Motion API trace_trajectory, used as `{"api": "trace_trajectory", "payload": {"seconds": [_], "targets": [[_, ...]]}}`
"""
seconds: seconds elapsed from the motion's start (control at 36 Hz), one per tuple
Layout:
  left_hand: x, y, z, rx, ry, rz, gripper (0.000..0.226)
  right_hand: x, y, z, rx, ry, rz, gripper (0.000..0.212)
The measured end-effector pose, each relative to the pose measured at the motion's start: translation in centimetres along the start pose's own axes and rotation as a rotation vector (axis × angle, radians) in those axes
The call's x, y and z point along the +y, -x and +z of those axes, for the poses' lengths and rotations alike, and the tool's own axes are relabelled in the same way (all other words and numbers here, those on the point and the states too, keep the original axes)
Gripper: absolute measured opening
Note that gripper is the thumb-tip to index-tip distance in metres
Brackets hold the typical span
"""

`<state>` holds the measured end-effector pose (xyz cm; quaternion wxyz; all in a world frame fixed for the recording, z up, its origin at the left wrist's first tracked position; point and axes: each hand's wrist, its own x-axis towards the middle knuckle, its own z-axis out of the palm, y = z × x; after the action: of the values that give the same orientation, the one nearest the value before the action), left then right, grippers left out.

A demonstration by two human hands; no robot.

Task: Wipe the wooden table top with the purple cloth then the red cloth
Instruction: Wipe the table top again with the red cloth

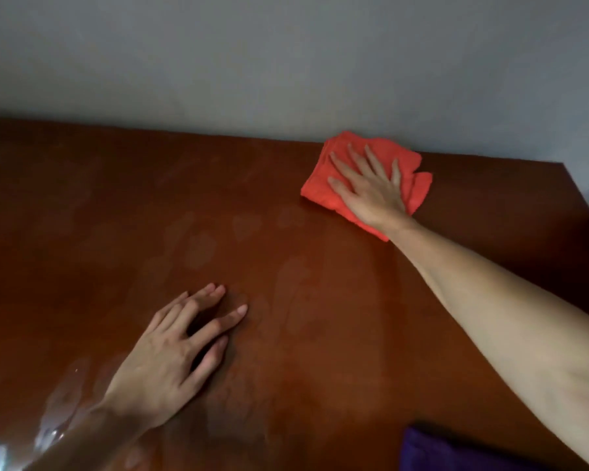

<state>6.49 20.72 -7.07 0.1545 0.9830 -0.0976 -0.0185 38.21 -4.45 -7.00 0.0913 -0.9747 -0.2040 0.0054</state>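
The glossy reddish-brown wooden table top [286, 266] fills most of the view. A folded red cloth [320, 185] lies flat near the table's far edge, right of centre. My right hand [368, 185] presses on it, palm down, fingers spread and pointing toward the wall. My left hand [174, 355] rests flat on the bare wood at the lower left, fingers apart, holding nothing. A corner of the purple cloth [432, 450] shows at the bottom right, lying on the table below my right forearm, partly cut off by the frame.
A plain grey wall [286, 62] stands right behind the table's far edge. The table's right edge [585, 205] runs diagonally at the far right, with a pale object just beyond it. Faint smears and light glare mark the wood at the lower left.
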Motion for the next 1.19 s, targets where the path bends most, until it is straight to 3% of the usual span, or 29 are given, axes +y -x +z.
{"api": "trace_trajectory", "payload": {"seconds": [0.25, 0.39, 0.61, 0.83, 1.08, 1.19], "targets": [[0.0, 0.2, 0.1, 0.104, 0.045, 0.016, 0.046, -8.6, 15.4, 1.3, 0.002, 0.001, -0.131, 0.068], [0.4, 0.6, 0.2, 0.221, -0.035, -0.054, 0.039, -13.2, 26.8, 2.1, 0.025, 0.018, -0.205, 0.061], [-0.9, 1.9, -1.3, 0.210, -0.089, -0.051, 0.041, -17.7, 38.5, 2.2, -0.033, 0.025, -0.316, 0.063], [-7.6, 3.1, -4.1, 0.065, -0.163, -0.055, 0.052, -15.0, 32.7, 1.0, -0.154, 0.047, -0.601, 0.061], [-9.4, 3.7, -3.3, 0.073, -0.049, -0.054, 0.048, -13.0, 17.5, 1.4, -0.146, 0.060, -0.595, 0.060], [-9.6, 3.5, -3.4, 0.043, -0.018, -0.057, 0.048, -11.7, 9.6, 1.4, -0.140, 0.075, -0.512, 0.062]]}}
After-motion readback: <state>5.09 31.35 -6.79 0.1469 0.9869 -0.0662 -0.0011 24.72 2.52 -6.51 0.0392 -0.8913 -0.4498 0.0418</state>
